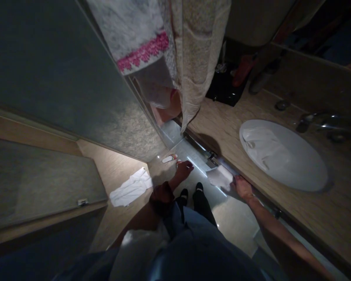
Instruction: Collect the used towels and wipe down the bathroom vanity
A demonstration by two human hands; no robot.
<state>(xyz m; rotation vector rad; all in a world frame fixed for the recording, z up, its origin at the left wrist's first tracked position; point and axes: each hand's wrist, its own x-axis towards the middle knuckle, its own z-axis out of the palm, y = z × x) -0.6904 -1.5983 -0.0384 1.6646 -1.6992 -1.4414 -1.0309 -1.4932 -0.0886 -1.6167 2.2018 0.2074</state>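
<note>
My right hand (243, 188) grips the edge of a small white cloth (220, 178), which hangs at a metal rail along the front edge of the counter. Over the floor, to the left of this cloth, my left hand (185, 169) is held out with its fingers curled in. Whether anything small is inside those fingers cannot be made out. Something dark, perhaps a bunched sleeve (163, 197), surrounds the left forearm.
A sink (307, 177) holding another white cloth (266, 146) is set in the counter (222, 128), beside a faucet (307, 121). Towels (203, 50) hang ahead. A white towel (131, 188) and slippers (169, 158) lie on the floor. A frosted panel (76, 78) stands left.
</note>
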